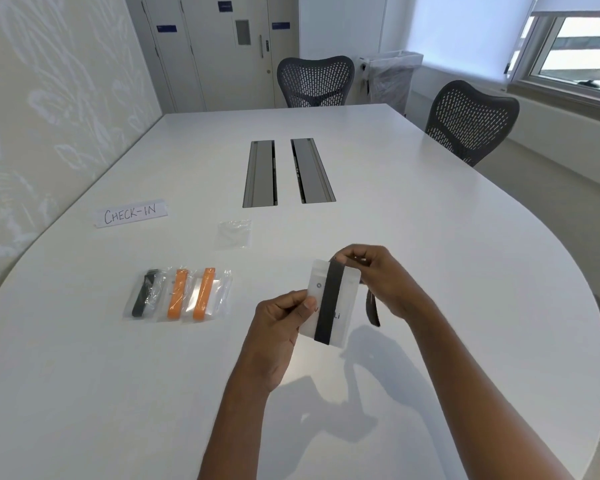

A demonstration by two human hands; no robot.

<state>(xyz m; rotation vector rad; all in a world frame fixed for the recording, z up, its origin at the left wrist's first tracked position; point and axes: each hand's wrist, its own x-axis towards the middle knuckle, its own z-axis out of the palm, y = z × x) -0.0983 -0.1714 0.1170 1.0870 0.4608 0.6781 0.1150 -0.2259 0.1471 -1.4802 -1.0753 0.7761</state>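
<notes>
Black against frosted white: the strap (328, 303) lies along the pouch (344, 306), both held above the table (430, 237). The left hand (281, 327) pinches the pouch's edge to steady it. The right hand (378, 278) pinches the strap's top, probably feeding it in. 3 bagged straps (177, 294) lie left.

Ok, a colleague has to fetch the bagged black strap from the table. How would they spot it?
On the white table, nearer the camera than the CHECK-IN label, three clear bags lie in a row. It is the leftmost bag; its strap is black, while both neighbours hold orange straps.
</notes>
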